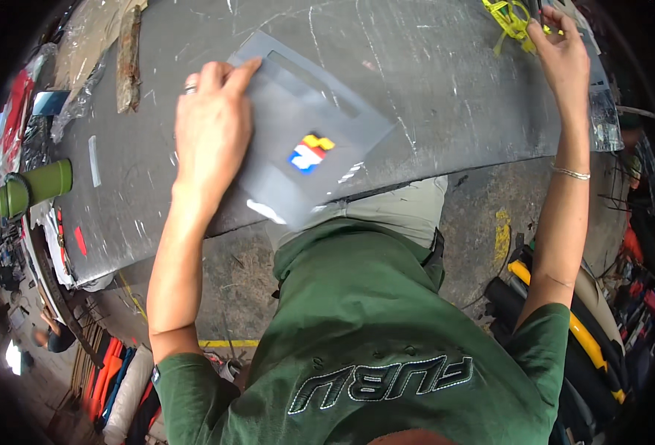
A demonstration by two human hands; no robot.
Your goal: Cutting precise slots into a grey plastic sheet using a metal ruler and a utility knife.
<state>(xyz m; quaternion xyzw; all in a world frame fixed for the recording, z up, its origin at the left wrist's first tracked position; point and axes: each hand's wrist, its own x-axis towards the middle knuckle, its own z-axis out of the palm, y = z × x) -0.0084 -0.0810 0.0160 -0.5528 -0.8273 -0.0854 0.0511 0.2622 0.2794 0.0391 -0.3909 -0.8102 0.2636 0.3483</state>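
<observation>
A see-through plastic sheet [275, 133] lies askew over the near edge of the grey worktable, with a long slot near its far side and a small blue, red, white and yellow print. My left hand [212, 122] is closed on its upper left edge, thumb and fingers together. Part of the sheet is blurred. Far to the right, my right hand [565, 55] has its fingers bent round a thin dark object [541, 10], cut off by the picture's upper rim. Beside those fingers is a tangle of yellow-green strips [513, 21].
The scratched worktable [431, 81] spans the view. A worn wooden strip [129, 59] and a green cylinder [45, 182] are at the left, beside plastic wrapping. Rolls of material [587, 334] stand low on the right, more rolls [129, 389] low on the left. Another person [57, 334] is far left.
</observation>
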